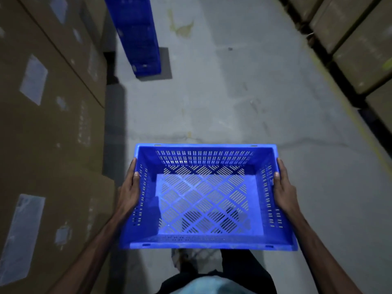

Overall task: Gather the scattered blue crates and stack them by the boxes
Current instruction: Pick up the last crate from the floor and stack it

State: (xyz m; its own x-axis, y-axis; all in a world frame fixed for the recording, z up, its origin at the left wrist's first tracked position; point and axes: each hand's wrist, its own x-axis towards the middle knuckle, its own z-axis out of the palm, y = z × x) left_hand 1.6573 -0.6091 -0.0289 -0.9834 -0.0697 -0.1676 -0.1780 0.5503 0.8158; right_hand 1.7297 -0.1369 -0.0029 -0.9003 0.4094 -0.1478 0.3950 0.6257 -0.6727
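A grey concrete floor (pixel 233 102) runs down the aisle, scuffed and patchy. A yellowish stain (pixel 182 28) marks its far end, with a small dark speck (pixel 230 48) nearby. A faded yellow line (pixel 350 115) follows the right side. Dark trousers (pixel 244 268) show at the bottom edge.

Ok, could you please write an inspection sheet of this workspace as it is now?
Surface: grey concrete floor, stained, yellow line on right.
Job's things: empty blue crate held up; blue crate stack ahead on the left.
Clutter: nothing seen.
Grips: left hand and right hand each hold a short side of the crate.
Cables: nothing seen.
Surroundings: cardboard boxes on left; more boxes on right.
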